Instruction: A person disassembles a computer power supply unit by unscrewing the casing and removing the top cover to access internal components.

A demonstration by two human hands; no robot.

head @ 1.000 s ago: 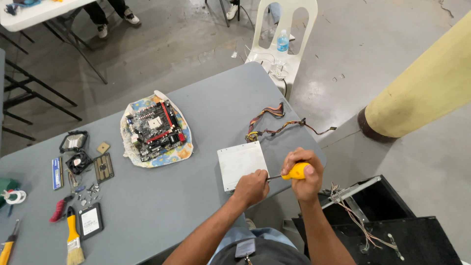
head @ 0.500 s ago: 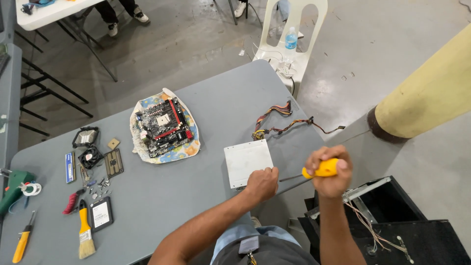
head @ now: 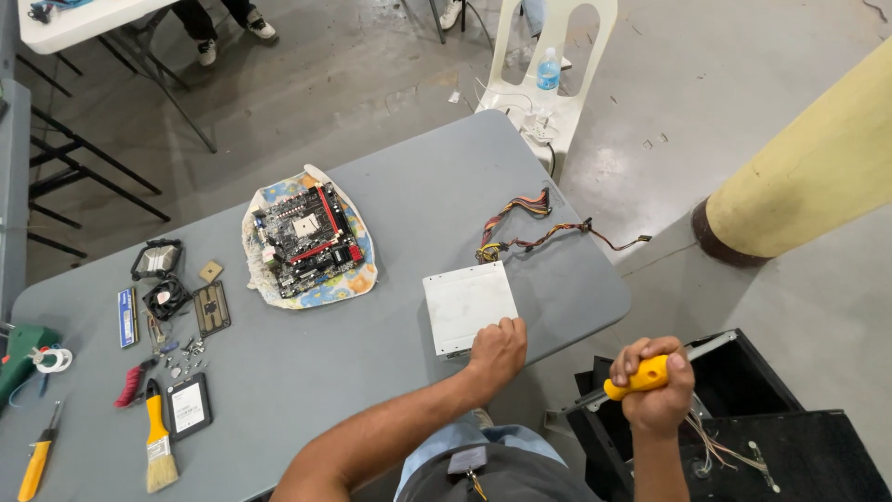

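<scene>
While the left hand [head: 497,351] presses its fingers flat on the near edge of the white power supply box [head: 469,305] at the desk [head: 390,372] edge, the right hand [head: 658,383] is closed in a fist around a yellow-handled screwdriver [head: 641,374], off the desk above a black computer case [head: 734,437]. Coloured cables [head: 530,228] trail from the box's far side. A motherboard [head: 307,237] lies on a cloth further left, well apart.
</scene>
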